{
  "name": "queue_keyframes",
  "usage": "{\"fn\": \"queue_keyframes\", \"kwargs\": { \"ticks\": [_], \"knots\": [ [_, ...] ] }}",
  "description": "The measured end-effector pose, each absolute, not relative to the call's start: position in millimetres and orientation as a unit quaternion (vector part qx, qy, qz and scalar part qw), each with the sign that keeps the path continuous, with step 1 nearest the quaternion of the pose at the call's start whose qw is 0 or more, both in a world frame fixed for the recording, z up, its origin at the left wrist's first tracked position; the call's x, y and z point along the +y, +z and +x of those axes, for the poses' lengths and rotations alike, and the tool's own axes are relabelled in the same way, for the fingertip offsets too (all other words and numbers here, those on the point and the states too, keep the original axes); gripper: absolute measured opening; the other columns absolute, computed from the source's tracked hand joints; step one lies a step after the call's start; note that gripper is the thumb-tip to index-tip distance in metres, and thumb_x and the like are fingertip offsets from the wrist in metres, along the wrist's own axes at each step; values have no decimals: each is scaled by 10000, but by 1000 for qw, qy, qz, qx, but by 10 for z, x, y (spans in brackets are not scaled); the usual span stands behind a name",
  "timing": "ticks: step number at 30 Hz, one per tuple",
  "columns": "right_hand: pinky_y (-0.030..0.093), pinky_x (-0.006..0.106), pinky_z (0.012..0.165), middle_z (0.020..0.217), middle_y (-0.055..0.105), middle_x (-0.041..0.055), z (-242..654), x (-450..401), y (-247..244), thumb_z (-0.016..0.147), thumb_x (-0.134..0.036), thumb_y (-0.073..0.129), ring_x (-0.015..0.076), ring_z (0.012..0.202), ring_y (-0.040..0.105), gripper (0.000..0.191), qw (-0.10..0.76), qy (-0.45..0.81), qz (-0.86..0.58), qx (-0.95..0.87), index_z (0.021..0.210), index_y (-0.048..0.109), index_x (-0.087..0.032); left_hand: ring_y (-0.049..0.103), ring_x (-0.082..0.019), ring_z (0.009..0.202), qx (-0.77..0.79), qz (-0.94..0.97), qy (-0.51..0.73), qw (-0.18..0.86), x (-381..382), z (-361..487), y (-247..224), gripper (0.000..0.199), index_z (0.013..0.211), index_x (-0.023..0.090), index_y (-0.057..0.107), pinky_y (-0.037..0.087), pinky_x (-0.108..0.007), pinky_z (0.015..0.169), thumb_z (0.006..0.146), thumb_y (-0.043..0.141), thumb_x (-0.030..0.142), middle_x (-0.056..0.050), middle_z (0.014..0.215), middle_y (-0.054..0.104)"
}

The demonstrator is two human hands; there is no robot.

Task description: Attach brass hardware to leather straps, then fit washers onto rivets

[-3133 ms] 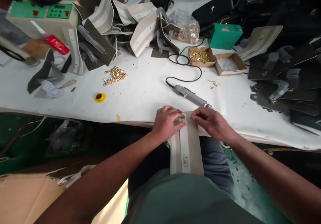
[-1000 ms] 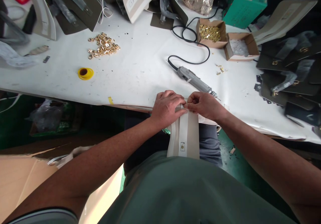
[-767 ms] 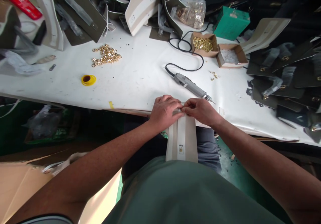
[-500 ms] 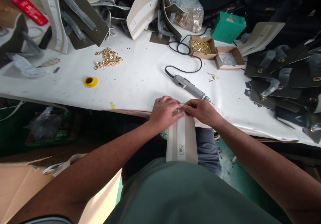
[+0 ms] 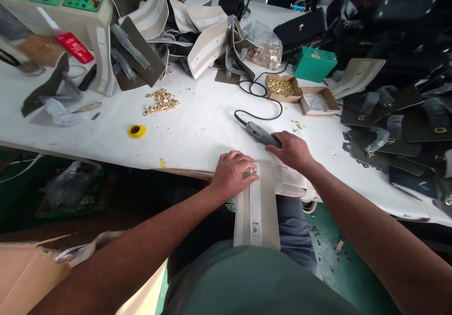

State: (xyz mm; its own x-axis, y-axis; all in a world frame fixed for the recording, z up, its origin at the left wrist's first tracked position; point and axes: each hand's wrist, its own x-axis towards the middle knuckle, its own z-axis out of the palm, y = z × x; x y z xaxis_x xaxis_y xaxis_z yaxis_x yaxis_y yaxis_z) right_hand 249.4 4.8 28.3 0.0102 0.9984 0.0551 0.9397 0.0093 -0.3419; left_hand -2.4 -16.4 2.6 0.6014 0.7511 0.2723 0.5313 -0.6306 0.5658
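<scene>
Beige panel [image 5: 266, 206] pinched at upper end by left hand [image 5: 232, 173]; panel laid from edge of white table [image 5: 205, 136] toward lap [image 5: 294, 232]. Corded gray tool [image 5: 259, 131] grasped at front end by right hand [image 5: 291, 150], near gold pieces [image 5: 297, 125].

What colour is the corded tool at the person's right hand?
Grey: the corded tool, partly covered by the right hand, shows best in the head view.
</scene>
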Motion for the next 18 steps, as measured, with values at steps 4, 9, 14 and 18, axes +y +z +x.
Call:
{"fn": "queue_keyframes", "kwargs": {
  "ticks": [4, 9, 14, 18],
  "knots": [
    [493, 354, 675, 909, 706, 70, 2517, -146, 581, 895, -584, 552, 230, 785, 649, 445, 283, 340, -654, -614, 1109, 659, -208, 549, -252, 1195, 371, 865, 256, 220, -167, -17, 17, 206, 993, 292, 730, 396, -449, 993, 815, 781, 383, 25, 1191, 740],
    [553, 399, 684, 1006, 680, 96, 2194, -445, 826, 884, -712, 387, 253, 849, 681, 560, 453, 391, -596, -535, 1125, 587, -249, 553, -254, 1190, 371, 866, 254, 221, -169, 4, -3, 197, 989, 289, 734, 385, -448, 1006, 818, 782, 375, 17, 1197, 739],
    [493, 337, 539, 654, 512, 2, 1723, -513, 715, 879, -690, 540, 177, 584, 573, 437, 560, 304, -592, -493, 904, 569, -254, 556, -261, 1177, 364, 872, 250, 213, -167, 5, -4, 194, 988, 280, 731, 384, -439, 985, 833, 771, 390, 14, 1204, 737],
    [426, 283, 430, 573, 445, -49, 1573, -459, 641, 839, -590, 694, 125, 474, 482, 420, 640, 287, -539, -467, 730, 474, -250, 564, -253, 1170, 361, 876, 247, 203, -167, -3, 8, 176, 967, 277, 722, 387, -430, 951, 837, 769, 386, 26, 1190, 740]
  ]
}}
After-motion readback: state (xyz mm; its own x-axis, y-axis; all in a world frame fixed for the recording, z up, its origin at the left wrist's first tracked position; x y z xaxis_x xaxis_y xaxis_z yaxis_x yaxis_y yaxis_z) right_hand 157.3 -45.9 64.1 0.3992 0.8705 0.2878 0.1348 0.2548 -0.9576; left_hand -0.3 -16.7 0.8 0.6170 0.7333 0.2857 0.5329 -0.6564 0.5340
